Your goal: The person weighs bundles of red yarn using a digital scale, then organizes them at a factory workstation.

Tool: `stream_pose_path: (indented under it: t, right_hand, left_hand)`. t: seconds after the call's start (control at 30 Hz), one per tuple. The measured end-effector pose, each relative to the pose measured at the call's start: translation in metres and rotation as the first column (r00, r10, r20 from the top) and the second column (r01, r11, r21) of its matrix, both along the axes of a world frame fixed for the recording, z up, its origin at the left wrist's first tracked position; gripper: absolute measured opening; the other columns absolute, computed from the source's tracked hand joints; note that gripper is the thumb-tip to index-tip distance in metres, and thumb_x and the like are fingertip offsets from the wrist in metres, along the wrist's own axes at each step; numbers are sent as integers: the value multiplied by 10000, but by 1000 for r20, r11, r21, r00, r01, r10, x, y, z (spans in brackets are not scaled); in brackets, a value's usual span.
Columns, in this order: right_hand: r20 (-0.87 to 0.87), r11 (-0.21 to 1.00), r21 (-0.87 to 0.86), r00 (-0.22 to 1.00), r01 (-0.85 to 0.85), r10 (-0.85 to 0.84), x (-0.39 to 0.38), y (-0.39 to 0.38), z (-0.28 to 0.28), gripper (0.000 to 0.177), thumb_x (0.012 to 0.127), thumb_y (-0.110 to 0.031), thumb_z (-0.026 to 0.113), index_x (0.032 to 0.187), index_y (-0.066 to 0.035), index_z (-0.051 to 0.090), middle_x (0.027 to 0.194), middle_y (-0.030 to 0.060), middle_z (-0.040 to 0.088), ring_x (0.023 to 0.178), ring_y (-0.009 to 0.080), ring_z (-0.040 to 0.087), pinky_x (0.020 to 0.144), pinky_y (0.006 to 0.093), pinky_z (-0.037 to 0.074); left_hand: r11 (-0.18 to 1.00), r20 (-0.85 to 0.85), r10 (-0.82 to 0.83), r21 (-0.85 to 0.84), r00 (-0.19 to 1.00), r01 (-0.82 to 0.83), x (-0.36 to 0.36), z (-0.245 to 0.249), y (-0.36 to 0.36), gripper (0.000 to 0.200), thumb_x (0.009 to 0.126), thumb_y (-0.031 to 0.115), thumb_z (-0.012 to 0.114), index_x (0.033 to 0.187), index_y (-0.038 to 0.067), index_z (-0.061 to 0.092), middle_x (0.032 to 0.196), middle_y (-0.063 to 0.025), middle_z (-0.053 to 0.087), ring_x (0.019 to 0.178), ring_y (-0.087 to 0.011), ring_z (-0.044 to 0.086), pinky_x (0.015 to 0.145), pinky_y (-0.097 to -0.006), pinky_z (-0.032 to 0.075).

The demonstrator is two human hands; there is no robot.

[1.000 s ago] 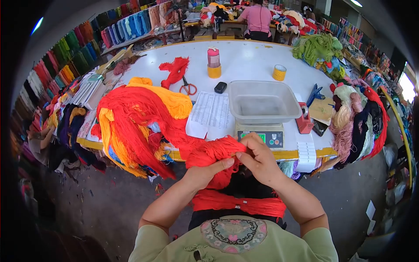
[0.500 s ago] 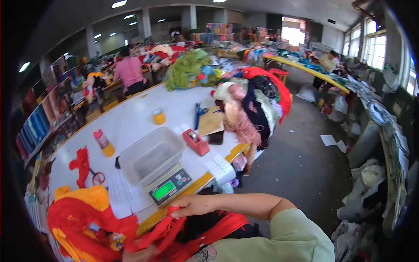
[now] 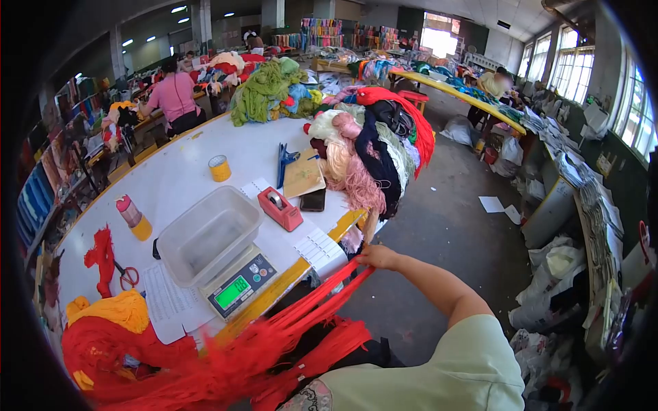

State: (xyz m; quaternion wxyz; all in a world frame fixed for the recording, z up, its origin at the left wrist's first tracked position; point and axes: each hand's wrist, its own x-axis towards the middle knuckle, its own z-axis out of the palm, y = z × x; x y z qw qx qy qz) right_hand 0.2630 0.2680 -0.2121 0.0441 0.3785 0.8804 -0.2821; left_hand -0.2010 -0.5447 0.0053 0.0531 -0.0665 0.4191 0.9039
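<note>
My right hand (image 3: pixel 378 257) is closed around the end of a skein of red yarn (image 3: pixel 301 312), out past the table's front edge. From that hand the strands run taut down to the left, where they blur with motion. A further bunch of red yarn (image 3: pixel 336 346) hangs across my lap. More red yarn and a yellow-orange yarn bundle (image 3: pixel 120 312) lie heaped at the table's near left corner. My left hand does not show. Beside the strands, a digital scale (image 3: pixel 240 282) with a lit green display carries a translucent plastic bin (image 3: pixel 209 236).
On the white table (image 3: pixel 185 161) are a red tape dispenser (image 3: pixel 281 211), a tape roll (image 3: pixel 219 168), a bottle (image 3: pixel 133 216), scissors (image 3: pixel 129 277), a phone (image 3: pixel 313 201) and paper sheets (image 3: pixel 164 291). Mixed yarn (image 3: pixel 363 151) piles at the right end. A person in pink (image 3: pixel 175 99) works beyond.
My right hand has moved up and to the right, stretching the red yarn out into long strands. My left hand, blurred at the bottom before, is out of sight now.
</note>
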Motion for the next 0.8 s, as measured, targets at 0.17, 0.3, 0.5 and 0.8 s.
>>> stream_pose_path:
  t: [0.17, 0.3, 0.5, 0.8]
  right_hand:
    - [202, 801, 337, 793, 495, -575, 66, 27, 14, 358, 912, -475, 565, 1033, -186, 740, 1039, 82, 725, 980, 271, 700, 788, 426, 560]
    - [85, 943, -221, 968, 249, -236, 67, 13, -23, 377, 898, -493, 632, 990, -139, 724, 796, 22, 669, 662, 160, 603, 594, 349, 479]
    - [-519, 488, -719, 849, -495, 98, -23, -96, 173, 220, 975, -325, 604, 914, -115, 590, 716, -78, 484, 594, 28, 410, 527, 198, 311]
    - [-980, 624, 99, 33, -776, 196, -182, -143, 405, 231, 1031, -245, 464, 986, -38, 555, 829, 51, 596, 864, 188, 606, 895, 374, 456]
  left_hand:
    - [980, -101, 160, -103, 982, -170, 13, 2, -4, 186, 1000, 244, 482, 896, 94, 516, 649, 17, 397, 483, -103, 343, 426, -254, 280]
    - [959, -197, 219, -137, 955, -248, 48, -7, 24, 185, 995, 248, 494, 898, 95, 527, 650, 19, 402, 485, -103, 349, 426, -254, 282]
    - [995, -284, -33, 82, 958, 58, 105, -39, 120, 176, 967, 261, 560, 914, 94, 567, 661, 19, 435, 492, -102, 373, 428, -241, 302]
    - [893, -455, -187, -448, 870, -43, 92, -177, 295, 356, 1048, 386, 421, 1133, 59, 534, 723, 8, 503, 666, -76, 481, 595, -218, 378]
